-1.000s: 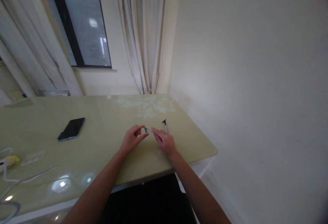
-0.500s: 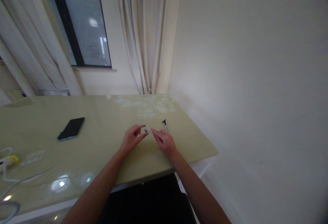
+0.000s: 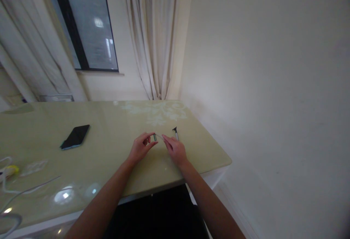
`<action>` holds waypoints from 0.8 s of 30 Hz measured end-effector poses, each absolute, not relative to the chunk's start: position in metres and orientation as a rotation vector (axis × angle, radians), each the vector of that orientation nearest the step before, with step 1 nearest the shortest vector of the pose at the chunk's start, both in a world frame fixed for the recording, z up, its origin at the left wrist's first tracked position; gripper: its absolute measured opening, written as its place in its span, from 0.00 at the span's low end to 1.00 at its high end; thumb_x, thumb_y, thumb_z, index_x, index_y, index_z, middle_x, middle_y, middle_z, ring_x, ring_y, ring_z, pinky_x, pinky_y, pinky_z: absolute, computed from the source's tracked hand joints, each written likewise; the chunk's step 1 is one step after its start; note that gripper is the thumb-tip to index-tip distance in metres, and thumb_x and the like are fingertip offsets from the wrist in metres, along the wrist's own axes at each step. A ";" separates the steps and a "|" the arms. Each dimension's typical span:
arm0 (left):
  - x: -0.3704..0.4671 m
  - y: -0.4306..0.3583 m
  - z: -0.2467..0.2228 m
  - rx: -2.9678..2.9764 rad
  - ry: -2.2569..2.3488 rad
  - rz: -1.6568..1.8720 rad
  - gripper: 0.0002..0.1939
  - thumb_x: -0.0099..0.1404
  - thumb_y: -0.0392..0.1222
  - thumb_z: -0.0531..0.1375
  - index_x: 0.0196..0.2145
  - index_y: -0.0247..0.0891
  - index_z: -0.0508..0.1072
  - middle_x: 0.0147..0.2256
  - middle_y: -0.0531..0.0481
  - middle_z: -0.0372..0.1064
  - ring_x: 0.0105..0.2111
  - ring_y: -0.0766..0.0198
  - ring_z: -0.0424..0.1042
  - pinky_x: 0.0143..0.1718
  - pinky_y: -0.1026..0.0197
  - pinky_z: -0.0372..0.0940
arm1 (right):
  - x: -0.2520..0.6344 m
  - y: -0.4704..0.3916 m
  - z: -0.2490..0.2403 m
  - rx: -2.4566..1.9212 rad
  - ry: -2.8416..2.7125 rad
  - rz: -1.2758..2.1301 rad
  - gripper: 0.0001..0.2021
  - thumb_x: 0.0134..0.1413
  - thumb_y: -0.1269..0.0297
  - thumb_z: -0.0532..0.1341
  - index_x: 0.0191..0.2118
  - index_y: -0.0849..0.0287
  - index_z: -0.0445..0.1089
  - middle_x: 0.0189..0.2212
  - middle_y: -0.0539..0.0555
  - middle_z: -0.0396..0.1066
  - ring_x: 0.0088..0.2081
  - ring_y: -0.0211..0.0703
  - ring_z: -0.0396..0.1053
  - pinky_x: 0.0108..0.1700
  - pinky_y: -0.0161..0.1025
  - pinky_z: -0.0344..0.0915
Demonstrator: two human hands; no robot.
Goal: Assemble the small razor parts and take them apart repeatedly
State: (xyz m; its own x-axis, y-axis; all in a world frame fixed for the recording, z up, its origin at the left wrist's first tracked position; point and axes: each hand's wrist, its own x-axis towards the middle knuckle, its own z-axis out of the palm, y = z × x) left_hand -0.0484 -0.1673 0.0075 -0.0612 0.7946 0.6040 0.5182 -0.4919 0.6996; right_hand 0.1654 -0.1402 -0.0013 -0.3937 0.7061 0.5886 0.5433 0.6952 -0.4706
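Between the thumb and index finger of my left hand (image 3: 140,147) is a small dark green piece (image 3: 155,137), held upright by its ends. My right hand (image 3: 175,150) pinches a thin pale strip (image 3: 159,136), whose far end reaches the top of the green piece. What the strip is cannot be made out. Both hands are above the table, close together. Just beyond my right hand lies a razor (image 3: 175,132) with a black head and a light handle, its lower end hidden by the hand.
A dark tablet or phone (image 3: 76,137) lies on the glossy table (image 3: 109,166) at the left. Nearer the left edge are a pale cable (image 3: 30,189), a yellow-and-white item (image 3: 11,170) and a clear plastic piece (image 3: 34,168). A wall (image 3: 259,85) rises at the right.
My right hand has shifted slightly, and the pale strip's end has moved up toward the top of the green piece, which now shows more clearly. My left hand is nearly still.
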 end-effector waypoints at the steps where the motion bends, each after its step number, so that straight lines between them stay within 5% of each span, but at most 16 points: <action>1: -0.048 -0.167 0.008 1.959 1.425 1.572 0.21 0.61 0.54 0.68 0.47 0.40 0.79 0.26 0.56 0.64 0.23 0.68 0.58 0.25 0.64 0.56 | 0.166 -0.140 -0.002 -0.972 -2.063 0.264 0.19 0.73 0.57 0.52 0.61 0.51 0.72 0.39 0.56 0.78 0.37 0.43 0.75 0.44 0.37 0.71; 15: -0.048 -0.166 0.006 1.941 1.438 1.594 0.21 0.62 0.53 0.67 0.49 0.40 0.78 0.26 0.56 0.63 0.23 0.68 0.58 0.26 0.64 0.56 | 0.165 -0.142 0.002 -0.919 -2.111 0.342 0.19 0.72 0.55 0.53 0.60 0.50 0.73 0.40 0.55 0.80 0.40 0.44 0.77 0.45 0.38 0.71; 24: -0.050 -0.165 0.003 1.978 1.449 1.598 0.21 0.63 0.52 0.66 0.50 0.39 0.77 0.27 0.57 0.64 0.23 0.69 0.58 0.26 0.65 0.56 | 0.164 -0.142 0.002 -0.881 -2.072 0.435 0.18 0.71 0.56 0.54 0.58 0.50 0.74 0.50 0.53 0.79 0.48 0.45 0.77 0.52 0.40 0.70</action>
